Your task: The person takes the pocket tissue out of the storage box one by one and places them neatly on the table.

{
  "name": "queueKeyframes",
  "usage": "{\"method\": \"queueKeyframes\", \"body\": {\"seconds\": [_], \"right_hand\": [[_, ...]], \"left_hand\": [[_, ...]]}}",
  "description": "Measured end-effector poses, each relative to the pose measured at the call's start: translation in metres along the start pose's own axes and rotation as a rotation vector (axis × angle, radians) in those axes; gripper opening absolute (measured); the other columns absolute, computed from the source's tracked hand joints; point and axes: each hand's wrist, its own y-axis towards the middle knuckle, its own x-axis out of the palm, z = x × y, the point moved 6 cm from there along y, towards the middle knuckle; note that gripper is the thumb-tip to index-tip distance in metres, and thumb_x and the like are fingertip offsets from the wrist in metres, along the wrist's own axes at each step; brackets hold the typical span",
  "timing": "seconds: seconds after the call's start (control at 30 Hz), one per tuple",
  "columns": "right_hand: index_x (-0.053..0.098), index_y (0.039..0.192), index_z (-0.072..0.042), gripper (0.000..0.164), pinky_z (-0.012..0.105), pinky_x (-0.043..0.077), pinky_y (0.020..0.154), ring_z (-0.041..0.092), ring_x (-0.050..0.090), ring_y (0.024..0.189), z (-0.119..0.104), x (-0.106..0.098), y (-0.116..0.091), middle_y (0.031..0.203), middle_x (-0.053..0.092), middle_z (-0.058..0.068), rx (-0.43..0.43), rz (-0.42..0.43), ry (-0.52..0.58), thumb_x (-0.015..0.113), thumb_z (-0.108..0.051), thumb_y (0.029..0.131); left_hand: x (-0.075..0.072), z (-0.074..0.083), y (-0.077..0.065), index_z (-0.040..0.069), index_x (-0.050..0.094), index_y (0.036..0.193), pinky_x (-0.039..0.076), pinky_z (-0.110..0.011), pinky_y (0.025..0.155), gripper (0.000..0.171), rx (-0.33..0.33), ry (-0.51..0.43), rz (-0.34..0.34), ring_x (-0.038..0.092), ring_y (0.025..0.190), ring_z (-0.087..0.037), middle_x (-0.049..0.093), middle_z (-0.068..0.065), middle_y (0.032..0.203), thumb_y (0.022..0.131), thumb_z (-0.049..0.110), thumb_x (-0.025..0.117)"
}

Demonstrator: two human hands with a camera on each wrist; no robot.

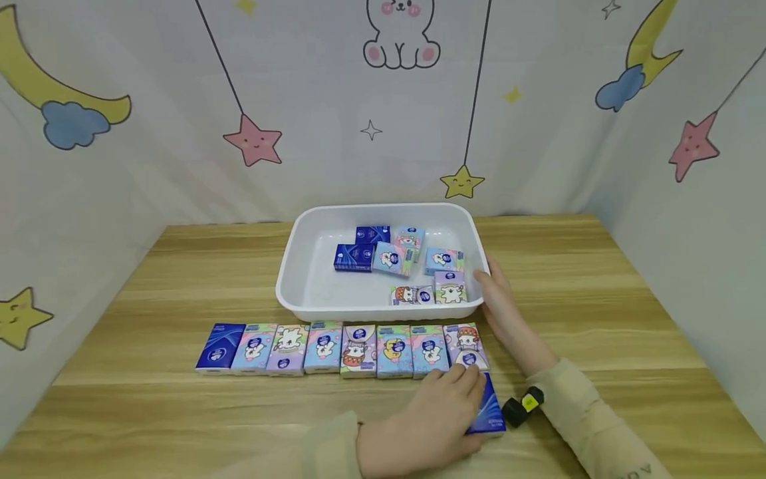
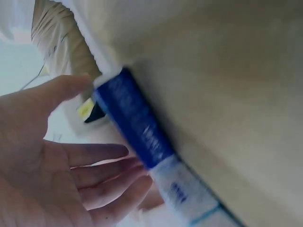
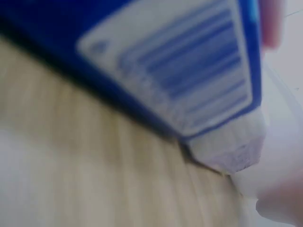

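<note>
My left hand [image 1: 431,412] holds a dark blue tissue pack [image 1: 489,407] by its two ends, thumb at the near end and fingertips at the far end. In the left wrist view the pack [image 2: 132,118] lies end to end with a paler one [image 2: 182,187]. Further back, my right hand [image 1: 499,299] grips the right rim of a white plastic tray [image 1: 335,313], thumb over the edge and fingers outside, partly hidden. A row of several tissue packs [image 1: 359,352], mostly cartoon-printed, lies in front of the tray. The right wrist view shows the blue pack's barcode side [image 3: 184,61] close up.
Several blue and cartoon-printed packs [image 1: 391,258] lie loose inside the tray. A black wrist device with a yellow label [image 1: 523,406] sits by the right sleeve. Behind the wooden table [image 1: 179,426] hangs a white printed curtain [image 1: 335,100].
</note>
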Motion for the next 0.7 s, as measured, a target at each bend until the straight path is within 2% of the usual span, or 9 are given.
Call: {"method": "queueKeyframes", "body": {"seconds": [0.07, 0.17, 0.3, 0.4, 0.5, 0.57, 0.63, 0.7], "right_hand": [[0.011, 0.155, -0.010, 0.057, 0.041, 0.020, 0.122, 0.029, 0.022, 0.146, 0.000, 0.000, 0.000, 0.161, 0.017, 0.013, 0.003, 0.001, -0.007, 0.030, -0.009, 0.101], [0.011, 0.155, -0.010, 0.057, 0.042, 0.021, 0.122, 0.030, 0.024, 0.146, 0.000, 0.000, 0.001, 0.161, 0.017, 0.013, 0.004, 0.006, -0.015, 0.030, -0.009, 0.101], [0.011, 0.155, -0.011, 0.057, 0.043, 0.021, 0.122, 0.030, 0.023, 0.146, -0.003, 0.002, 0.001, 0.161, 0.018, 0.013, -0.004, 0.006, -0.026, 0.030, -0.009, 0.101], [0.010, 0.155, -0.011, 0.057, 0.042, 0.019, 0.122, 0.029, 0.020, 0.147, -0.003, 0.002, 0.001, 0.161, 0.016, 0.012, -0.002, 0.009, -0.030, 0.030, -0.009, 0.101], [0.009, 0.155, -0.011, 0.057, 0.042, 0.017, 0.123, 0.028, 0.018, 0.149, -0.003, 0.003, 0.001, 0.162, 0.013, 0.011, 0.008, 0.012, -0.036, 0.029, -0.010, 0.101], [0.008, 0.155, -0.012, 0.058, 0.042, 0.017, 0.123, 0.028, 0.017, 0.149, -0.002, 0.003, 0.001, 0.162, 0.011, 0.011, 0.018, 0.016, -0.040, 0.029, -0.010, 0.102], [0.007, 0.155, -0.012, 0.058, 0.043, 0.017, 0.123, 0.029, 0.017, 0.149, -0.001, 0.003, 0.001, 0.162, 0.011, 0.011, 0.020, 0.021, -0.044, 0.030, -0.011, 0.101], [0.007, 0.155, -0.012, 0.059, 0.043, 0.018, 0.123, 0.029, 0.017, 0.148, 0.000, 0.002, 0.001, 0.162, 0.012, 0.011, 0.016, 0.028, -0.042, 0.030, -0.011, 0.101]], "left_hand": [[-0.004, -0.008, 0.002, 0.012, 0.051, 0.138, 0.051, -0.028, 0.090, 0.073, -0.024, -0.058, -0.023, 0.051, 0.121, -0.015, 0.055, -0.001, 0.136, 0.088, 0.064, 0.051], [-0.017, -0.031, 0.005, 0.011, 0.051, 0.137, 0.052, -0.032, 0.094, 0.068, -0.085, -0.147, -0.024, 0.054, 0.122, -0.017, 0.057, -0.003, 0.135, 0.090, 0.060, 0.052], [-0.043, -0.079, 0.008, 0.007, 0.058, 0.130, 0.054, -0.033, 0.090, 0.054, -0.178, -0.231, 0.028, 0.061, 0.109, -0.020, 0.065, -0.006, 0.120, 0.092, 0.046, 0.058], [-0.053, -0.120, 0.012, 0.004, 0.060, 0.126, 0.057, -0.033, 0.083, 0.048, -0.268, -0.291, 0.037, 0.064, 0.100, -0.023, 0.067, -0.010, 0.114, 0.092, 0.037, 0.062], [-0.049, -0.160, 0.016, 0.003, 0.064, 0.119, 0.056, -0.030, 0.067, 0.042, -0.373, -0.324, 0.004, 0.064, 0.084, -0.020, 0.069, -0.010, 0.104, 0.091, 0.034, 0.063], [-0.042, -0.182, 0.019, 0.003, 0.065, 0.112, 0.051, -0.028, 0.058, 0.037, -0.452, -0.329, -0.053, 0.060, 0.074, -0.018, 0.068, -0.009, 0.098, 0.091, 0.034, 0.063], [-0.035, -0.199, 0.024, 0.004, 0.065, 0.102, 0.042, -0.025, 0.051, 0.034, -0.522, -0.334, -0.107, 0.053, 0.065, -0.016, 0.065, -0.007, 0.087, 0.091, 0.036, 0.062], [-0.030, -0.210, 0.030, 0.004, 0.064, 0.097, 0.038, -0.025, 0.048, 0.035, -0.572, -0.333, -0.123, 0.050, 0.063, -0.016, 0.061, -0.007, 0.083, 0.091, 0.038, 0.062]]}}
